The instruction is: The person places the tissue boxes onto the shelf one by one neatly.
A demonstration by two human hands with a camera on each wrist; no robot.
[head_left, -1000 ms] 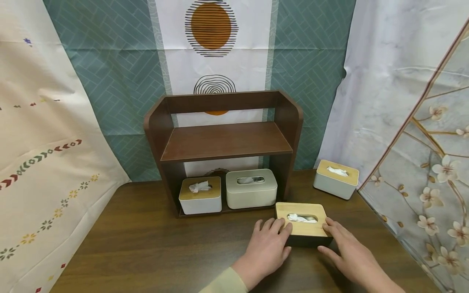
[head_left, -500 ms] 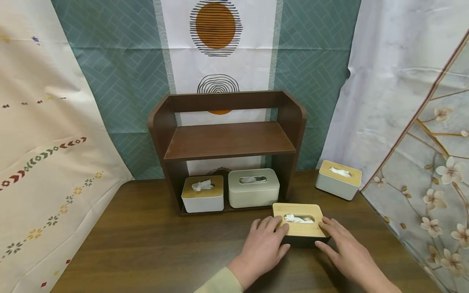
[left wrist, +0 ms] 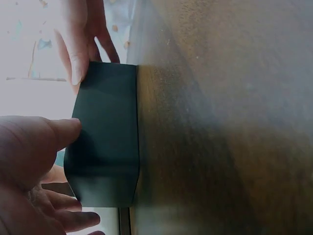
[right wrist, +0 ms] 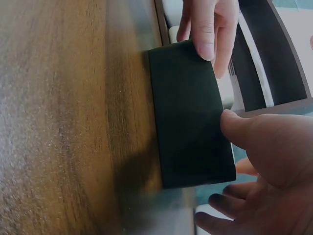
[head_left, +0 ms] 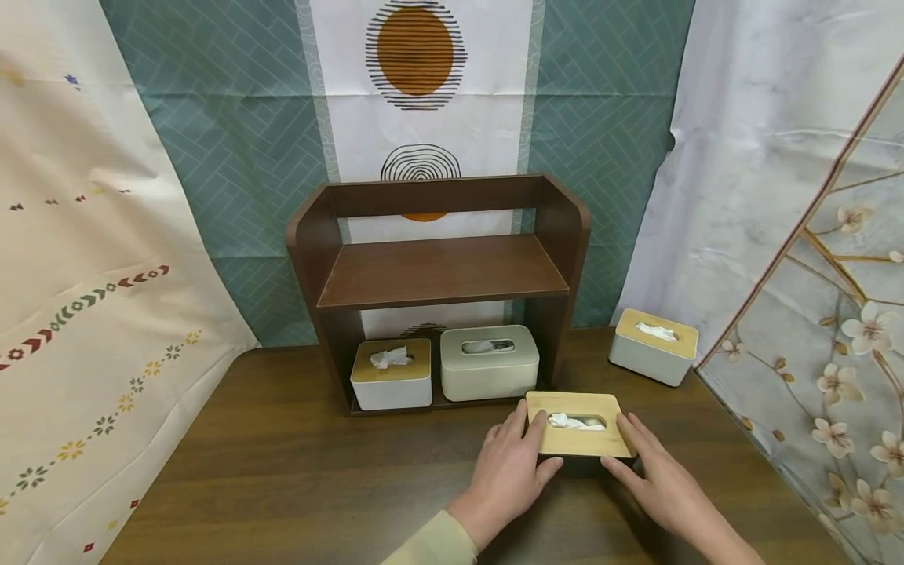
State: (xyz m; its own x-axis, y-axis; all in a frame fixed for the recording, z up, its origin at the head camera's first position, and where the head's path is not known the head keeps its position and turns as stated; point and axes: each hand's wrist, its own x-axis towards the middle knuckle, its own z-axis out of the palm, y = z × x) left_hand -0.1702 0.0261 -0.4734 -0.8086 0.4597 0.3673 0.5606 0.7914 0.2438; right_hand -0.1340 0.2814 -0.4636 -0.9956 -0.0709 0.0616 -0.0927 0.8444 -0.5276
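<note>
A black tissue box (head_left: 574,428) with a pale wooden lid and white tissue in its oval slot stands on the table before the shelf's right end. My left hand (head_left: 497,463) lies at its left end, index fingertip on the lid's edge, thumb at the front. At the right end is my right hand (head_left: 664,479), fingers stretched along that side and thumb at the front upper edge. Both wrist views show the box's dark front, (left wrist: 105,117) with its lower edge at the tabletop. The far fingertips are partly hidden behind the box.
A two-tier brown shelf (head_left: 441,271) stands behind. In its lower tier sit a white tissue box (head_left: 391,392) with a wooden lid and a cream tissue box (head_left: 489,380). A grey, wooden-lidded tissue box (head_left: 650,357) stands at the right by the curtain (head_left: 798,275).
My left fingers have shifted off the lid toward the box's left end and spread more. My right hand has barely moved. The box stays in about the same place.
</note>
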